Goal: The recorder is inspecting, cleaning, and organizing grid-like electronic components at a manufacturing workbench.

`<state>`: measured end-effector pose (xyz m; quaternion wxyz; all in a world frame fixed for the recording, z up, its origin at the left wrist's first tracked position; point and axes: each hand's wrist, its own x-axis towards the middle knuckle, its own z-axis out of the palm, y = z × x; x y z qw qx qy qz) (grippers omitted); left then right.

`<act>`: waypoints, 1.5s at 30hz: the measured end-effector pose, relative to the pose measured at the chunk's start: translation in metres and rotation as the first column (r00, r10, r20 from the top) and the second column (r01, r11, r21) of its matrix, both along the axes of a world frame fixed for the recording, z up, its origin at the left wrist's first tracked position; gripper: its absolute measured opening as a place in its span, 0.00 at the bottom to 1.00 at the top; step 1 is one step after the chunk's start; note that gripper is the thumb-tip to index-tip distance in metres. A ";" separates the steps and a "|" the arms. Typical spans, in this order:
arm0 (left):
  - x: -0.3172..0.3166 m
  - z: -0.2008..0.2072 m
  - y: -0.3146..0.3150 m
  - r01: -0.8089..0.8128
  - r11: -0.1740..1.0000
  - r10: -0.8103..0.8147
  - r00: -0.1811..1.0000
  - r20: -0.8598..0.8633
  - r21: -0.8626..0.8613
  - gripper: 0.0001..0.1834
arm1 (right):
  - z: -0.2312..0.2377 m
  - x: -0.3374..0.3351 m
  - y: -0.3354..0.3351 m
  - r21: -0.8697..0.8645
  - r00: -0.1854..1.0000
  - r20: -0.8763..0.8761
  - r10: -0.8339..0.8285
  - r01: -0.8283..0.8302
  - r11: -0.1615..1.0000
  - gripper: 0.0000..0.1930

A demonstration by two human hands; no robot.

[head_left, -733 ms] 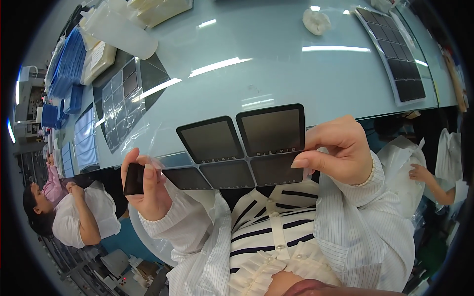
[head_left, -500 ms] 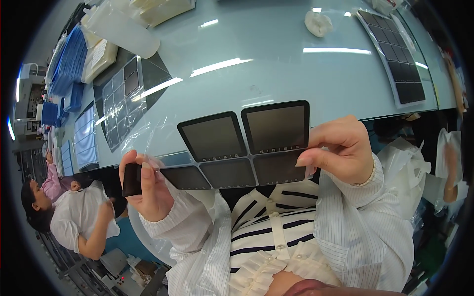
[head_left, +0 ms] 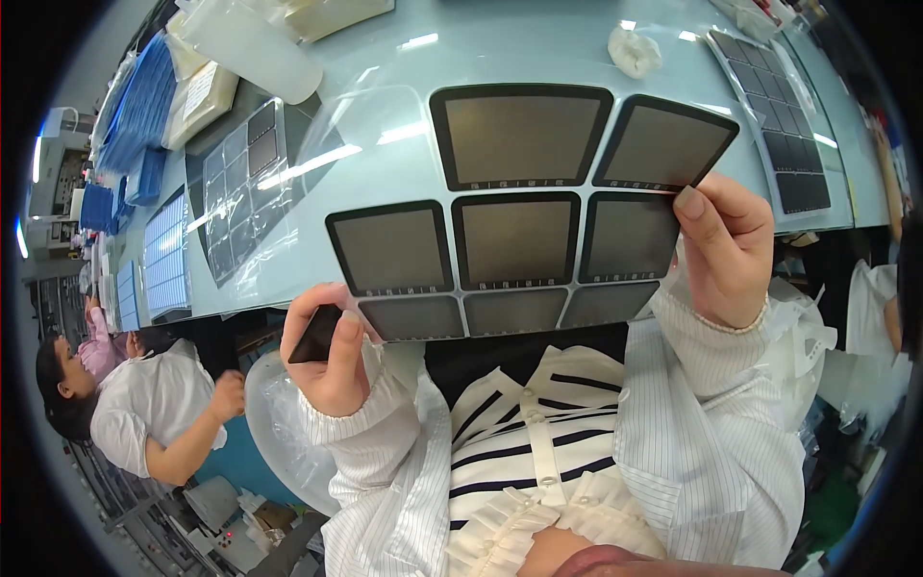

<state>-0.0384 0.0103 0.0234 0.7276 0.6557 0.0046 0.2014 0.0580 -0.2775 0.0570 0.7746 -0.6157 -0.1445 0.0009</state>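
Both my hands hold up a clear pocketed plastic sheet [head_left: 380, 159] tilted before my chest. Rows of dark rectangular glass panels [head_left: 519, 240] with black borders sit in it; the upper-left pocket shows no panel. At the sheet's right edge my right hand [head_left: 735, 250] is closed in a pinch, thumb on the near side. My left hand [head_left: 332, 380] is closed at the lower left corner, with a loose dark panel [head_left: 315, 334] between thumb and fingers. Whether those fingers also grip the sheet's edge is partly hidden.
A glass-topped table [head_left: 538, 58] carries a white crumpled wad [head_left: 635, 51], another panel sheet [head_left: 769, 115] at right, and a mostly unfilled clear sheet [head_left: 231, 192] at left. Behind that stand a translucent bottle [head_left: 255, 48] and blue stacked sheets [head_left: 144, 96]. A co-worker [head_left: 154, 404] sits at left.
The sheet has been raised and tilted to face me more, showing more panel rows. My right hand moved up and right; my left hand moved right and slightly down, still with the loose panel.
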 end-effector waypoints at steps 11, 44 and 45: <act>0.000 0.007 0.003 -0.020 1.000 0.021 0.996 -0.086 0.005 0.14 | 0.010 0.003 0.012 -0.195 0.994 0.061 -0.089 0.099 0.976 0.08; 0.015 0.025 -0.036 0.058 0.998 -0.054 0.991 -0.123 0.024 0.15 | 0.002 0.026 -0.023 0.053 0.982 0.075 -0.173 0.169 0.984 0.12; 0.016 0.024 -0.037 0.081 0.997 -0.078 0.990 -0.115 0.017 0.15 | 0.002 0.027 -0.024 0.049 0.980 0.068 -0.188 0.185 0.982 0.12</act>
